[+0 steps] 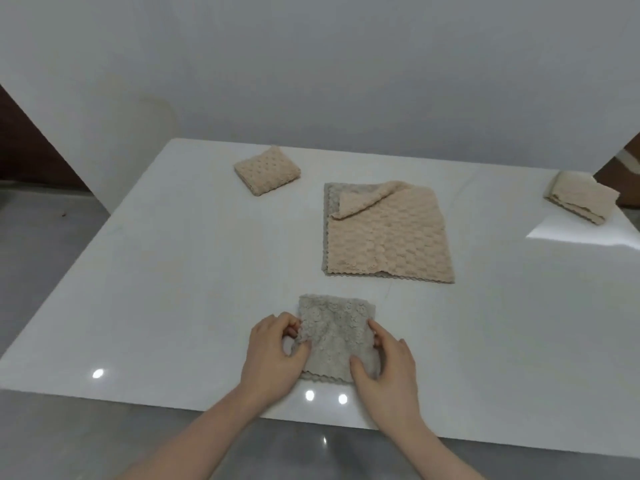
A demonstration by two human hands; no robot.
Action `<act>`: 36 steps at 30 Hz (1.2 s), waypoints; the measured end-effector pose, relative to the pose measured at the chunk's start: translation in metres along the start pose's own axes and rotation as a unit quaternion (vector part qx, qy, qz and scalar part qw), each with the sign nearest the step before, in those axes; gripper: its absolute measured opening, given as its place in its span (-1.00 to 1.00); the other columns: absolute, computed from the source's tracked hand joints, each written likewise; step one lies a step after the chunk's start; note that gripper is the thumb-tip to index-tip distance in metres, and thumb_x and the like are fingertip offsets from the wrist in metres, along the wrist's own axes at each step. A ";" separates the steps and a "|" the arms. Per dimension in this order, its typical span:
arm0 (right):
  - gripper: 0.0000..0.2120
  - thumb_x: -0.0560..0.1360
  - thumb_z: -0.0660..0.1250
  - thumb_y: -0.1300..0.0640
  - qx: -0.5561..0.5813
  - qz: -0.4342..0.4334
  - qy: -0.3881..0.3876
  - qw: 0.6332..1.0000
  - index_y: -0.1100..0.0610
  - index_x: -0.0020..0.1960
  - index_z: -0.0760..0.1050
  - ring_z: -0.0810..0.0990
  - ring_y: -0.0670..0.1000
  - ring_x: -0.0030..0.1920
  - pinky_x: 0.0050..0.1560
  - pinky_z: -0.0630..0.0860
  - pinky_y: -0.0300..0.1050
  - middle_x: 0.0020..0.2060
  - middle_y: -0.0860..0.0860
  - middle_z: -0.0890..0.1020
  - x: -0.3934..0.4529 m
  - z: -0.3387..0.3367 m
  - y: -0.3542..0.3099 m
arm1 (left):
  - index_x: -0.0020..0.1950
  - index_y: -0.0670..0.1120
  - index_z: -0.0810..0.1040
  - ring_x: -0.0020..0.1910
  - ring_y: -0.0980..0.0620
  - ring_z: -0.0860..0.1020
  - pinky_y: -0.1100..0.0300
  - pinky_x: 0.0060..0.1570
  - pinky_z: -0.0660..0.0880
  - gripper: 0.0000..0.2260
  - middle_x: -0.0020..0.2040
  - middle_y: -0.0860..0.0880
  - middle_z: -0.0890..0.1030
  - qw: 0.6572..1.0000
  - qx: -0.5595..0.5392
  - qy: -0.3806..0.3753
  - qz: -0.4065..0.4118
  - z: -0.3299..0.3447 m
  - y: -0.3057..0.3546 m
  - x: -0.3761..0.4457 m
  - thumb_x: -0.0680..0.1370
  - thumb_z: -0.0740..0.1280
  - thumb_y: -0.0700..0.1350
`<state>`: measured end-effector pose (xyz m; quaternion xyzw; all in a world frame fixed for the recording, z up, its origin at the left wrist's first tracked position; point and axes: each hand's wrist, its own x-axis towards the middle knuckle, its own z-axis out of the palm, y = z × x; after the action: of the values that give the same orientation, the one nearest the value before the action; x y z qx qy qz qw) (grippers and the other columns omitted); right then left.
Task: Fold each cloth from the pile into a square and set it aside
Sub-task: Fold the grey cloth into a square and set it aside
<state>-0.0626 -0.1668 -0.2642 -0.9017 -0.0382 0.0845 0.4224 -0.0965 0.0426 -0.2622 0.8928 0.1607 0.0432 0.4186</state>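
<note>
A white glossy table [173, 271] carries everything. Near its middle, toward the far edge, lies the pile [388, 233]: a peach cloth flat on a grey one, the peach one's far left corner turned over. Two folded peach squares are set aside, one [266, 170] near the far left corner, the other [581, 197] at the far right edge, partly opened at its layers.

At the near edge, close to the middle, lies the grey cloth [337, 337], folded to roughly a square. The left hand [273, 355] pinches its left edge with curled fingers and thumb; the right hand [384, 365] holds its right side, thumb laid on top, fingers at the edge.

The cloth looks light, soft and plush, with no stiffness, so the layers will likely spring open or slip if let go unevenly. It is best held at the two side edges through all layers, then pressed flat before it is carried off.
</note>
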 end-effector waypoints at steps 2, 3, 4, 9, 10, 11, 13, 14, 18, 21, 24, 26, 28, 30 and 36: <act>-0.32 0.44 0.44 0.06 0.018 0.058 -0.038 0.997 -0.09 0.51 0.31 0.50 -0.15 0.16 0.26 0.49 -0.04 0.14 -0.22 0.56 -0.004 -0.012 -0.020 | -0.13 0.13 0.49 -0.10 0.18 0.53 0.24 -0.08 0.40 -0.82 -0.18 0.18 0.58 0.998 -0.023 -0.024 -0.044 -0.012 0.016 -0.007 0.45 0.48 -0.07; -0.28 0.43 0.43 0.11 0.033 0.091 -0.057 0.994 -0.08 0.53 0.27 0.54 -0.12 0.12 0.19 0.50 -0.12 0.10 -0.20 0.56 -0.006 -0.022 -0.032 | -0.13 0.12 0.50 -0.14 0.19 0.54 0.26 -0.13 0.42 -0.82 -0.20 0.15 0.59 0.996 -0.028 -0.040 -0.074 -0.020 0.026 -0.014 0.45 0.49 -0.08; -0.26 0.43 0.43 0.17 0.051 0.129 -0.078 0.987 -0.03 0.54 0.25 0.56 -0.12 0.05 0.10 0.50 -0.21 0.05 -0.18 0.56 -0.010 -0.033 -0.046 | -0.12 0.11 0.50 -0.21 0.21 0.55 0.27 -0.16 0.44 -0.81 -0.22 0.13 0.60 0.993 -0.031 -0.056 -0.103 -0.028 0.038 -0.022 0.46 0.49 -0.09; -0.54 0.46 0.40 0.30 0.091 0.202 -0.117 0.968 0.01 0.30 0.45 0.62 -0.20 -0.21 -0.29 0.47 -0.43 -0.07 -0.08 0.60 -0.056 -0.091 -0.105 | -0.08 0.06 0.49 -0.40 0.20 0.48 0.21 -0.22 0.45 -0.80 -0.35 0.12 0.52 0.986 -0.060 -0.071 -0.142 -0.078 0.092 -0.076 0.50 0.47 -0.18; -0.60 0.45 0.43 0.27 0.096 0.206 -0.122 0.966 0.03 0.26 0.51 0.64 -0.21 -0.24 -0.30 0.48 -0.42 -0.07 -0.07 0.62 -0.065 -0.100 -0.110 | -0.07 0.04 0.50 -0.42 0.21 0.47 0.24 -0.25 0.43 -0.81 -0.35 0.13 0.51 0.986 -0.060 -0.073 -0.135 -0.087 0.100 -0.081 0.51 0.46 -0.20; -0.63 0.45 0.46 0.24 0.107 0.211 -0.132 0.963 0.03 0.22 0.55 0.65 -0.22 -0.25 -0.29 0.51 -0.39 -0.05 -0.06 0.64 -0.073 -0.109 -0.114 | -0.07 0.03 0.49 -0.44 0.21 0.46 0.25 -0.28 0.41 -0.81 -0.34 0.13 0.50 0.986 -0.064 -0.076 -0.130 -0.095 0.105 -0.086 0.51 0.46 -0.21; -0.66 0.44 0.51 0.15 0.122 0.216 -0.152 0.957 0.00 0.19 0.57 0.68 -0.21 -0.17 -0.21 0.56 -0.33 0.00 -0.05 0.66 -0.086 -0.121 -0.118 | -0.07 0.02 0.49 -0.45 0.20 0.45 0.26 -0.29 0.40 -0.81 -0.33 0.12 0.50 0.987 -0.069 -0.081 -0.121 -0.108 0.114 -0.092 0.52 0.44 -0.23; -0.68 0.45 0.52 0.10 0.127 0.219 -0.153 0.955 -0.02 0.18 0.57 0.69 -0.20 -0.12 -0.15 0.57 -0.31 0.03 -0.05 0.67 -0.089 -0.126 -0.120 | -0.06 0.02 0.49 -0.45 0.20 0.44 0.29 -0.30 0.40 -0.81 -0.32 0.12 0.50 0.987 -0.068 -0.091 -0.117 -0.112 0.118 -0.093 0.52 0.43 -0.24; -0.71 0.50 0.46 0.01 0.131 0.212 -0.115 0.962 -0.04 0.21 0.54 0.70 -0.14 -0.07 -0.16 0.55 -0.32 0.08 -0.08 0.66 -0.092 -0.139 -0.121 | -0.01 0.03 0.48 -0.40 0.21 0.45 0.37 -0.31 0.40 -0.82 -0.22 0.11 0.53 0.985 -0.068 -0.127 -0.092 -0.114 0.133 -0.091 0.54 0.37 -0.23; -0.67 0.55 0.42 0.07 0.117 0.188 -0.090 0.971 -0.02 0.28 0.46 0.69 -0.07 -0.13 -0.30 0.50 -0.38 0.07 -0.05 0.63 -0.090 -0.149 -0.121 | 0.06 0.06 0.46 -0.27 0.20 0.57 0.28 -0.27 0.52 -0.84 -0.07 0.13 0.60 0.986 -0.064 -0.141 -0.068 -0.107 0.150 -0.087 0.58 0.33 -0.18; -0.57 0.55 0.40 0.07 0.104 0.165 -0.078 0.978 -0.07 0.38 0.38 0.69 -0.07 -0.12 -0.28 0.53 -0.33 0.07 -0.08 0.61 -0.087 -0.163 -0.114 | 0.11 0.07 0.45 -0.23 0.17 0.60 0.22 -0.26 0.57 -0.84 0.02 0.15 0.60 0.986 -0.065 -0.139 -0.060 -0.093 0.166 -0.082 0.60 0.30 -0.17; -0.49 0.54 0.39 0.06 0.096 0.150 -0.076 0.981 -0.13 0.44 0.32 0.69 -0.08 -0.11 -0.21 0.59 -0.26 0.08 -0.11 0.60 -0.081 -0.174 -0.104 | 0.16 0.07 0.43 -0.22 0.18 0.61 0.17 -0.21 0.60 -0.81 0.06 0.16 0.59 0.986 -0.066 -0.137 -0.062 -0.079 0.177 -0.078 0.60 0.29 -0.17; -0.44 0.53 0.38 0.06 0.097 0.142 -0.081 0.982 -0.17 0.46 0.29 0.70 -0.09 -0.09 -0.14 0.63 -0.19 0.09 -0.14 0.60 -0.073 -0.186 -0.092 | 0.23 0.08 0.40 -0.21 0.20 0.61 0.12 -0.17 0.62 -0.75 0.08 0.16 0.58 0.986 -0.063 -0.137 -0.067 -0.063 0.188 -0.075 0.59 0.28 -0.17; -0.41 0.52 0.38 0.07 0.099 0.133 -0.098 0.981 -0.20 0.47 0.26 0.69 -0.10 -0.08 -0.11 0.64 -0.19 0.10 -0.16 0.59 -0.064 -0.201 -0.080 | 0.29 0.13 0.35 -0.19 0.22 0.62 0.12 -0.16 0.63 -0.67 0.10 0.18 0.56 0.986 -0.063 -0.137 -0.071 -0.045 0.201 -0.073 0.58 0.26 -0.17; -0.38 0.52 0.38 0.08 0.093 0.100 -0.146 0.980 -0.16 0.50 0.22 0.68 -0.13 -0.06 -0.12 0.62 -0.25 0.12 -0.19 0.57 -0.032 -0.268 -0.033 | 0.42 0.29 0.26 -0.09 0.28 0.59 0.32 -0.21 0.53 -0.50 0.18 0.21 0.53 0.986 -0.079 -0.131 -0.063 0.017 0.258 -0.073 0.61 0.24 -0.19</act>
<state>-0.0446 -0.3524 -0.0664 -0.8357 -0.0013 0.2598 0.4838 -0.0973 -0.1478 -0.0719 0.8428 0.1563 -0.0883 0.5074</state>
